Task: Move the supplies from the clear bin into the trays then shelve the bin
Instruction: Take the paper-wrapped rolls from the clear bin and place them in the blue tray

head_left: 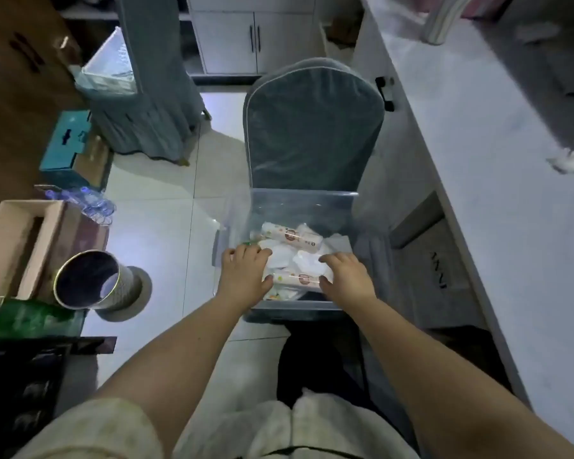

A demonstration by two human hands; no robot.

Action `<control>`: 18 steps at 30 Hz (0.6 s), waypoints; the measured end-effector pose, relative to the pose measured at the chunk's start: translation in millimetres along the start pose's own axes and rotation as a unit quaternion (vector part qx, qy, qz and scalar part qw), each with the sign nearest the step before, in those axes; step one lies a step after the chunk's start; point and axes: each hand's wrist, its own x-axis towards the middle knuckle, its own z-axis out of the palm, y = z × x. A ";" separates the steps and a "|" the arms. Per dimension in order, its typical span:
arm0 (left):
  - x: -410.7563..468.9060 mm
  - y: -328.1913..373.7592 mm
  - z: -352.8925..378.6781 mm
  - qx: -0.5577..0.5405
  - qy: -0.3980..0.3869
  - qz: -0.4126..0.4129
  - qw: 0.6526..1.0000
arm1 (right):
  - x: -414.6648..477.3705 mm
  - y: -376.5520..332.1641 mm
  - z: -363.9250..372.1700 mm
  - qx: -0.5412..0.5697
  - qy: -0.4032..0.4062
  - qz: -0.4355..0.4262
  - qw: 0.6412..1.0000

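Note:
A clear plastic bin (299, 203) rests on the seat of a grey covered chair (312, 127) in front of me. Inside lie several white tissue packs, one (292, 238) at the back and one (297, 279) near the front, among white wrapped items. Both hands reach into the bin. My left hand (244, 271) lies on the pile at its left, thumb against the front pack's left end. My right hand (343, 276) presses on the pile at the right, thumb at that pack's right end. The front pack sits between the two hands.
A long white counter (497, 160) runs along the right. A metal waste bin (93, 279) stands on the tiled floor at left, beside cardboard boxes (17, 240), a teal box (68, 144) and plastic bottles (90, 200). White cabinets (252, 38) stand at the back.

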 end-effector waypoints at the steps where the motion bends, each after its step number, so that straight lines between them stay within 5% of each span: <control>1: 8.7 8.0 3.7 -0.014 -0.028 -0.013 0.999 | 13.7 7.7 0.9 0.013 -0.020 -0.002 1.000; 11: 82.6 41.5 54.5 -0.035 -0.135 -0.042 0.989 | 138.6 58.4 25.4 -0.008 -0.128 -0.039 0.991; 18: 133.5 45.6 118.8 0.054 -0.259 0.105 0.959 | 204.7 63.3 83.4 -0.208 -0.218 -0.108 0.947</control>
